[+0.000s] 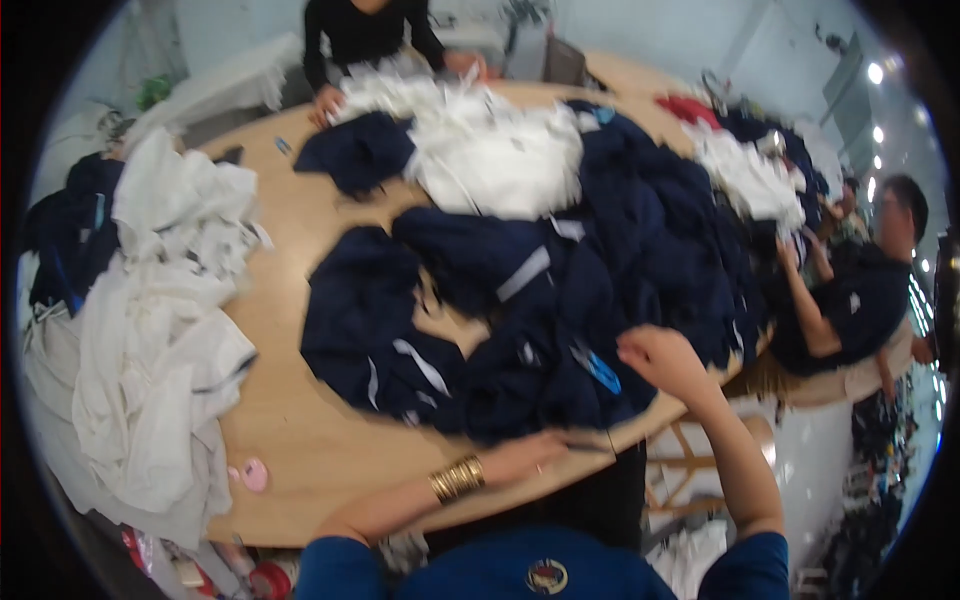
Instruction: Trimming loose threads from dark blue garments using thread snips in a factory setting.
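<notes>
Navy garments (640, 220) with white trim are heaped in front of me. My left hand (525, 457), below a gold bracelet, lies with its fingers stretched out on the table's near edge, beside the lower hem of a navy garment (390, 340). Just past its fingertips is a thin dark object, too blurred to name. Over the right part of the heap, my right hand (655, 358) is raised with its fingers curled in; whether anything is between them is hidden. A small blue-handled tool (598, 371), resembling thread snips, rests on the navy cloth close to that hand.
White garments (150, 340) spill over the left side of the wooden table (270, 400); more white ones (500, 150) are piled at the far side. A pink piece (255, 475) lies near the front edge. One person (365, 45) stands opposite, another (850, 300) works at right.
</notes>
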{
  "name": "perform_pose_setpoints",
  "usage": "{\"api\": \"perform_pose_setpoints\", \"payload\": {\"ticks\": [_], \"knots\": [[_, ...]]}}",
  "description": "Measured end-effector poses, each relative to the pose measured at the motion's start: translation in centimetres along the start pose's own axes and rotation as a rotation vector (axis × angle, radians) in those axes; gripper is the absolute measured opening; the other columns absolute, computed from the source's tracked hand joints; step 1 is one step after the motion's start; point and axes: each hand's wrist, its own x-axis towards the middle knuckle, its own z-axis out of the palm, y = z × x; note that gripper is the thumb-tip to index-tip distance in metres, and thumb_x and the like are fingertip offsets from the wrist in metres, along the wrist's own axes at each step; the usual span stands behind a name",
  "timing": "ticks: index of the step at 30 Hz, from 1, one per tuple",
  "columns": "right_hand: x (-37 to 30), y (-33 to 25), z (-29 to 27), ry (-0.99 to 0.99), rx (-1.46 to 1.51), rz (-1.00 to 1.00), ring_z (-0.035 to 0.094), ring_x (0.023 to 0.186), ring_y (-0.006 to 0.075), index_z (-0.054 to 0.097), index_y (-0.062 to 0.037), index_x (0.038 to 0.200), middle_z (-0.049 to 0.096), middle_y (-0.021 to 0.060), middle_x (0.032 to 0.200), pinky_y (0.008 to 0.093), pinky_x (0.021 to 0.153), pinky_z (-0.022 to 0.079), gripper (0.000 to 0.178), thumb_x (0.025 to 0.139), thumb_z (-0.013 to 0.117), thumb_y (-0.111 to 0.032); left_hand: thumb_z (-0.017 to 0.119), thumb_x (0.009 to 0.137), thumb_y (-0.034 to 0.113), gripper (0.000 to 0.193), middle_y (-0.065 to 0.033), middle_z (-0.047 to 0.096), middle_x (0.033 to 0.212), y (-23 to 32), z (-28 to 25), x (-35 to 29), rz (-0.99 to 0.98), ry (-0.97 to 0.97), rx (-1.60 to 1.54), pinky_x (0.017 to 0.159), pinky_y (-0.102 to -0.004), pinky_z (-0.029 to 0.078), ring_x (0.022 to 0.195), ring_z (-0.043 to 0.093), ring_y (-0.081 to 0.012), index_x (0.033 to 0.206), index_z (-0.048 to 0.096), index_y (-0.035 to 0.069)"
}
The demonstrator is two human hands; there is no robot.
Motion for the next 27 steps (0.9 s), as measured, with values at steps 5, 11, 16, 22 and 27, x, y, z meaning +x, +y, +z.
{"api": "perform_pose_setpoints", "payload": {"ticks": [5, 11, 16, 22, 27], "knots": [[-2.0, -0.5, 3.6, 0.211, 0.143, 0.038, 0.061, 0.079, 0.0278, 0.062, -0.0031, 0.097, 0.06, 0.0125, 0.086, 0.0336, 0.068, 0.048, 0.021, 0.079, 0.065, -0.012, 0.056, 0.084, 0.013, 0.025, -0.0096, 0.058, 0.109, 6.2, 1.2, -1.7, 0.046, 0.164, 0.199, 0.087, -0.0377, 0.044, 0.101, 0.055, -0.0291, 0.108, 0.058, 0.01], [-3.3, 0.5, 9.5, 0.397, 0.156, 0.044, 0.056, 0.086, 0.0313, 0.06, -0.0037, 0.098, 0.058, 0.0119, 0.09, 0.039, 0.073, 0.047, 0.026, 0.077, 0.066, -0.018, 0.057, 0.087, 0.016, 0.021, -0.0091, 0.062, 0.1, 11.5, 2.3, -1.0, 0.004, 0.285, -0.037, 0.08, -0.0353, 0.047, 0.091, 0.059, -0.0281, 0.107, 0.06, 0.009], [-3.5, 0.6, 11.4, 0.409, 0.129, -0.001, 0.057, 0.082, 0.0311, 0.062, -0.0044, 0.094, 0.058, 0.0119, 0.084, 0.0374, 0.071, 0.048, 0.024, 0.074, 0.069, -0.017, 0.057, 0.086, 0.009, 0.017, -0.0071, 0.064, 0.092, 13.9, -0.5, 0.3, -0.18, 0.709, -0.047, 0.07, -0.0288, 0.048, 0.081, 0.062, -0.02, 0.102, 0.064, 0.007], [-4.3, 2.1, 9.1, 0.626, 0.73, 0.09, 0.063, 0.073, 0.02, 0.063, -0.0003, 0.082, 0.064, 0.0112, 0.083, 0.028, 0.065, 0.047, 0.008, 0.079, 0.066, -0.007, 0.053, 0.09, 0.005, 0.021, -0.0074, 0.063, 0.105, 12.6, -4.3, -0.3, -0.217, 1.085, -0.071, 0.082, -0.0239, 0.047, 0.096, 0.06, -0.0128, 0.109, 0.059, 0.0], [-7.1, 3.3, 8.1, 0.509, 1.453, 0.186, 0.065, 0.077, 0.0183, 0.051, 0.0011, 0.108, 0.065, 0.0113, 0.084, 0.0261, 0.069, 0.05, 0.018, 0.094, 0.049, -0.01, 0.057, 0.088, 0.004, 0.031, -0.0107, 0.058, 0.114, 9.9, -4.4, 0.6, -0.343, 1.057, -0.242, 0.088, -0.0259, 0.046, 0.104, 0.056, -0.0153, 0.118, 0.052, -0.001]]}}
